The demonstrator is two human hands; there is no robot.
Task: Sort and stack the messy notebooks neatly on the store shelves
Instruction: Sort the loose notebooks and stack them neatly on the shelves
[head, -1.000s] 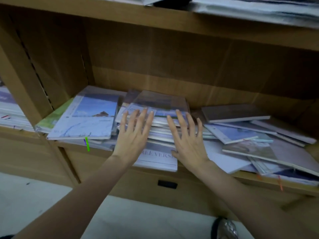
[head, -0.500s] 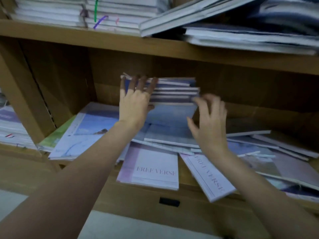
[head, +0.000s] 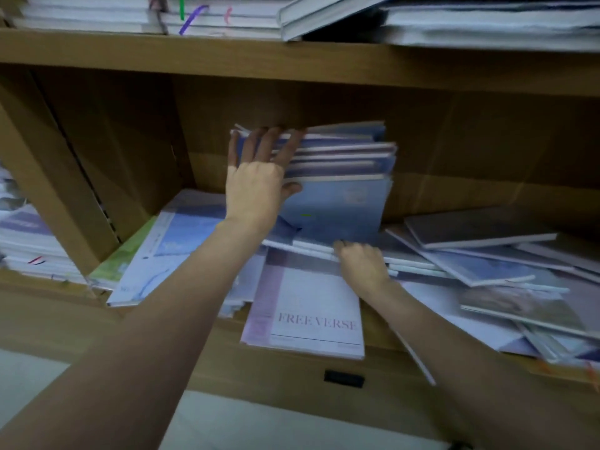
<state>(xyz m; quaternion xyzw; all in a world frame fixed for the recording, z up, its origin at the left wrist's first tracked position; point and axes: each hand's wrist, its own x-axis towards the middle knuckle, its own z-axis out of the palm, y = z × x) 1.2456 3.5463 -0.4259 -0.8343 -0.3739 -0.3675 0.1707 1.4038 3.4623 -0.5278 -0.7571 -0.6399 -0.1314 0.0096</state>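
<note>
Left hand (head: 256,186) flat against the tilted-up notebook stack (head: 337,177), right hand (head: 360,264) gripping its bottom edge; slack off and the stack probably fans out, sliding onto the FREEVERSE notebook (head: 311,313) below.

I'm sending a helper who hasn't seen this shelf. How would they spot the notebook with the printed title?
Go to the lower wooden shelf, under the crowded upper one. At its front edge, between the person's two forearms, the pale lilac notebook lies flat and overhangs the edge. Only it shows the large word FREEVERSE; the notebooks around it are mostly blue picture covers.
</note>
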